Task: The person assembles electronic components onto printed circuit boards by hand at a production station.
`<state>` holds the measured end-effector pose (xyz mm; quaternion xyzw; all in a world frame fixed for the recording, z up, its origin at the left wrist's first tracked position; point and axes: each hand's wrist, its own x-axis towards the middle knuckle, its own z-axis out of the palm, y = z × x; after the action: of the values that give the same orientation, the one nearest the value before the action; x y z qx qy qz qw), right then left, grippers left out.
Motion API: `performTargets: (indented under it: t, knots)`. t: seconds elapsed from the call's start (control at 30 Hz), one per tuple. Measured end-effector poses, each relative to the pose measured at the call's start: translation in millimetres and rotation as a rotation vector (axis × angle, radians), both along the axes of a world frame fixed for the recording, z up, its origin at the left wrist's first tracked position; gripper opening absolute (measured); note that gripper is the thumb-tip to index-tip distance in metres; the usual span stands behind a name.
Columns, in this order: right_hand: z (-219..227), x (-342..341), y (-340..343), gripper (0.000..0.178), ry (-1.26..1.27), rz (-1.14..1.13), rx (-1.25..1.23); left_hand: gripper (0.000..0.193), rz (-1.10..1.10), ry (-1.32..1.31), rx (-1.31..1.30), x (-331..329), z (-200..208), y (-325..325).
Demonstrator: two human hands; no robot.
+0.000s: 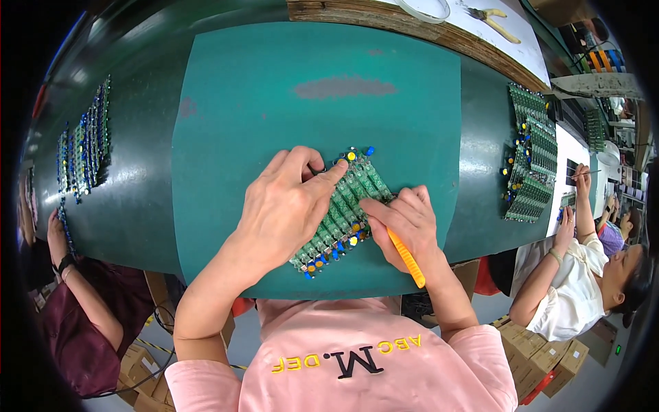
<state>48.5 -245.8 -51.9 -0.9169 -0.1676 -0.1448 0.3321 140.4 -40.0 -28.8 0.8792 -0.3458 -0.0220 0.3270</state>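
A panel of narrow green circuit boards (350,193) lies slantwise on the green mat in front of me. Blue and yellow round components line its upper and lower ends. My left hand (292,202) is closed at the panel's left side, the index fingertip pressing by a yellow component at the upper end. Its other fingers are curled, and a small dark bit shows beside them. My right hand (405,223) grips a slim tool with a ribbed orange handle (406,257) at the panel's right edge. The tool's working end is hidden by the fingers.
The green mat (240,89) covers the table, with a worn grey patch beyond the panel. More board panels lie at left (84,151) and right (532,151). A wood-edged white board (473,31) holds yellow-handled pliers (504,27). People sit on both sides.
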Motion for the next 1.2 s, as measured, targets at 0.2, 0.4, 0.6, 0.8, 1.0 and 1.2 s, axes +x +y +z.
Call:
performTargets:
  t: [0.2, 0.4, 0.6, 0.8, 1.0, 1.2]
  knots:
    - [4.1, -6.5, 2.4, 0.023, 0.0, 0.024, 0.048, 0.035, -0.049, 0.08, 0.024, 3.7, 5.5, 6.2]
    - [-2.5, 1.5, 10.5, 0.024, -0.021, 0.032, 0.008, 0.037, -0.045, 0.101, 0.015, 3.4, 1.3, 6.5]
    - [1.3, -10.4, 6.4, 0.024, 0.03, 0.034, 0.042, 0.038, -0.038, 0.093, 0.02, 2.9, -1.4, 8.5]
    - [5.4, -5.5, 16.3, 0.025, -0.024, 0.047, 0.074, 0.039, -0.065, 0.09, 0.042, 4.7, -1.7, 11.8]
    - [-1.3, -5.0, 21.8, 0.025, 0.005, 0.043, 0.006, 0.039, -0.064, 0.069, 0.051, 3.5, -2.1, 11.2]
    - [7.2, -13.7, 21.7, 0.025, 0.001, 0.052, 0.022, 0.04, -0.072, 0.051, 0.05, 3.6, -5.2, 13.8]
